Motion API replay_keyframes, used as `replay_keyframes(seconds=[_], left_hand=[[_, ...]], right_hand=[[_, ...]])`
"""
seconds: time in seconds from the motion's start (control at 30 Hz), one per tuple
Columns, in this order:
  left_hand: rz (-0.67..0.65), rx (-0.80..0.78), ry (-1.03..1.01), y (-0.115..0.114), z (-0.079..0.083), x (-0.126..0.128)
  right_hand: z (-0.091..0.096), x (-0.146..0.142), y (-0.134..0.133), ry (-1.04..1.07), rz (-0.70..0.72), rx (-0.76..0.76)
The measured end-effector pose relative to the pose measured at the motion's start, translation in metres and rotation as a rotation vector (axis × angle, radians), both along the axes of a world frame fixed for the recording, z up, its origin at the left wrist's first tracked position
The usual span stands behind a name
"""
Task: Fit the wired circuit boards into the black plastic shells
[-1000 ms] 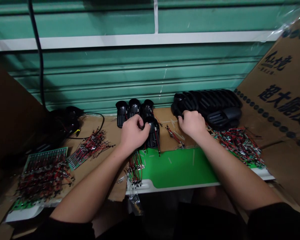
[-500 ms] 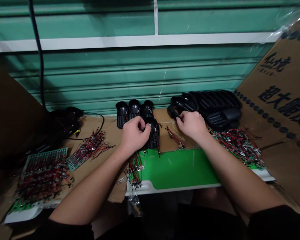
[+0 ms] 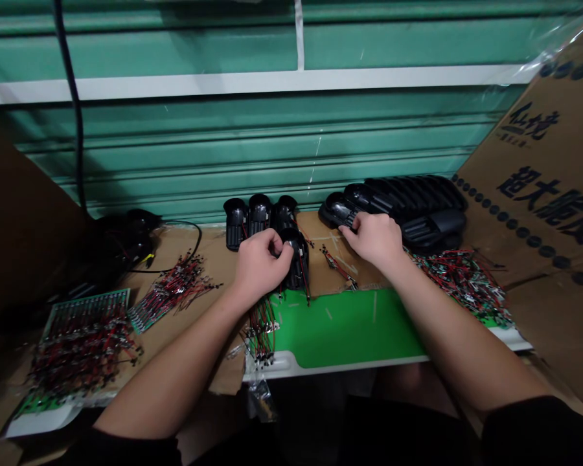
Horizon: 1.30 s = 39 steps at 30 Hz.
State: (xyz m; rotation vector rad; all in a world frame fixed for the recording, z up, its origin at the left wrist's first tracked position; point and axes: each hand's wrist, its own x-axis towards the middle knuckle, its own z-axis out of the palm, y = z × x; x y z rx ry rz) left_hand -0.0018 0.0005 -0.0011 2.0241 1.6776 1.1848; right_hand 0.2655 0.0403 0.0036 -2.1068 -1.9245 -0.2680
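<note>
My left hand [image 3: 260, 264] is closed around a black plastic housing [image 3: 298, 259] that lies on the brown cardboard with red wires trailing from it. Three more black housings [image 3: 258, 217] stand in a row just behind it. My right hand [image 3: 373, 238] pinches the front black shell [image 3: 337, 211] of a long stacked row of black shells [image 3: 412, 202] at the back right and tips it away from the stack. A small red-wired part [image 3: 337, 264] lies between my hands.
A green mat [image 3: 342, 327] lies in front of my hands. Heaps of red-and-black wired boards sit at the right [image 3: 461, 279], centre left [image 3: 172, 288] and far left [image 3: 80, 343]. A printed cardboard sheet [image 3: 547, 188] leans at the right. A green shutter [image 3: 272, 139] closes the back.
My right hand has drawn the front black shell off the stack, to the left and tilted flat. My left hand stays on the housing.
</note>
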Motion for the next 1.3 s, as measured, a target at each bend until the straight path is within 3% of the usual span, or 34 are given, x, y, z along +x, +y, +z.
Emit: replay_keyframes(seconds=[0.43, 0.83, 1.0, 1.3], left_hand=[[0.003, 0.012, 0.019, 0.0, 0.0, -0.001], [0.008, 0.01, 0.026, 0.0, 0.001, -0.001], [0.004, 0.019, 0.015, 0.0, 0.001, -0.001], [0.004, 0.022, -0.005, 0.001, 0.001, 0.0]], right_hand=[[-0.004, 0.005, 0.003, 0.019, 0.098, 0.006], [-0.008, 0.017, 0.006, -0.009, 0.192, 0.153], [-0.008, 0.021, 0.009, -0.044, 0.159, 0.072], [-0.007, 0.022, 0.008, 0.039, 0.126, 0.105]])
